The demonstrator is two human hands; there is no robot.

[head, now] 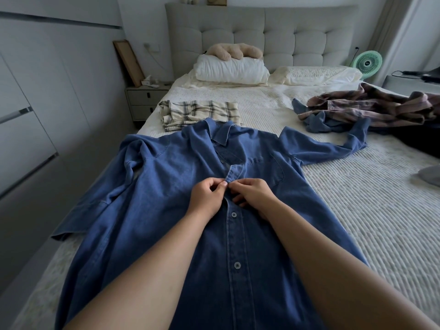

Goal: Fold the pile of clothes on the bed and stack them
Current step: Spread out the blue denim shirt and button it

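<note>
A blue denim shirt (166, 186) lies face up on the bed (357, 210), collar away from me and sleeves spread to both sides. My left hand (207, 194) pinches the button placket at chest height. My right hand (252, 192) pinches the same placket from the other side, fingers curled on the fabric. Two buttons below my hands are fastened. A folded cream plaid garment (200, 113) lies beyond the collar. An unfolded pile with a pink plaid shirt (371, 106) and a blue garment (319, 122) sits at the right.
Two pillows (231, 70) and a plush toy (234, 51) lie by the padded headboard. A nightstand (142, 98) stands left of the bed, with wardrobe doors along the left wall. A green fan (366, 63) stands at the back right. A dark item (414, 141) lies at the right edge.
</note>
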